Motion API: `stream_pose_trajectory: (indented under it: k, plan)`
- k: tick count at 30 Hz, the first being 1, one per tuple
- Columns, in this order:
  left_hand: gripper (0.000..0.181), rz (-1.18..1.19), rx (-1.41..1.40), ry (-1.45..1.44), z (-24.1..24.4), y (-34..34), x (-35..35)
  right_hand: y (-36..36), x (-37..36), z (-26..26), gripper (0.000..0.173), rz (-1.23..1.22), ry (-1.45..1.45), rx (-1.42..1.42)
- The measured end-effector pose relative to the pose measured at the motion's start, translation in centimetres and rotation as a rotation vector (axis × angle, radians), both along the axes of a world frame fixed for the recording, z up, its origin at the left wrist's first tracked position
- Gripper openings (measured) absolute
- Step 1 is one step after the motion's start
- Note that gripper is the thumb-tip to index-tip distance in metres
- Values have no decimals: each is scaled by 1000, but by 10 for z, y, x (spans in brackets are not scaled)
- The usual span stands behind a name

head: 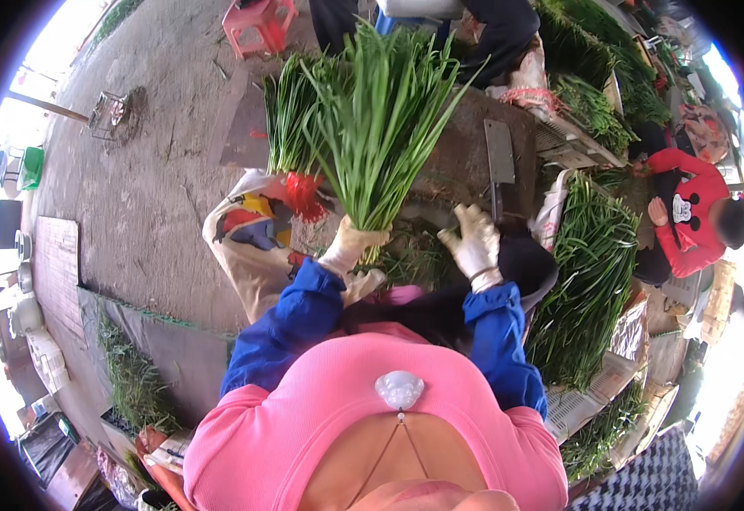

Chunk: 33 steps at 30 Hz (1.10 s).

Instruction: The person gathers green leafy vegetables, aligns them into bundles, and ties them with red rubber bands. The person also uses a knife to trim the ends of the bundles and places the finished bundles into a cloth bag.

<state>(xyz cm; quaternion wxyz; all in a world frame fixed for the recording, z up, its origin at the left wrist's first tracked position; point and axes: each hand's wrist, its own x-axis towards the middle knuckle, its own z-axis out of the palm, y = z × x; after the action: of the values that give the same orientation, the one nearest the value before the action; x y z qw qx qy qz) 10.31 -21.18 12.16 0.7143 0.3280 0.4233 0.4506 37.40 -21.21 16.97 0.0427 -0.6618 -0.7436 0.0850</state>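
My left hand (pixel 354 246), in a pale work glove, grips a large bunch of long flat green leaves (pixel 381 134), likely garlic chives, near its base; the leaves fan out away from me. My right hand (pixel 475 246), gloved too, is raised to the right of the bunch with its fingers apart and nothing in it. Beyond it a cleaver (pixel 499 153) lies on a dark board (pixel 458 137), its handle towards me. Left of the held bunch lies a smaller green bunch (pixel 287 121), with red ties (pixel 303 195) at its near end.
A crate heaped with long green leaves (pixel 582 281) stands close on my right. A person in a red top (pixel 691 211) sits beyond it. Another person's dark-clothed legs (pixel 503 32) are across the board. A red plastic stool (pixel 258 25) stands at the far left.
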Motion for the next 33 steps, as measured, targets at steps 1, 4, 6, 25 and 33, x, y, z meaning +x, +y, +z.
stream_pose_trajectory:
  k: [1,4,6,25,33]
  plan:
    - [43,-24,29,-13,3,0,6,-14,13,-53,73,26,312,56]
    - [49,-113,-75,-46,25,-4,5,-7,-38,-29,92,-195,1589,-603]
    - [57,-201,-54,-107,26,-1,11,13,-63,-76,72,142,1500,-288]
    - [111,-183,436,272,48,27,12,32,-129,31,37,-302,1944,-145]
    - [100,-60,572,1034,52,19,27,45,-116,33,37,-436,2084,-61]
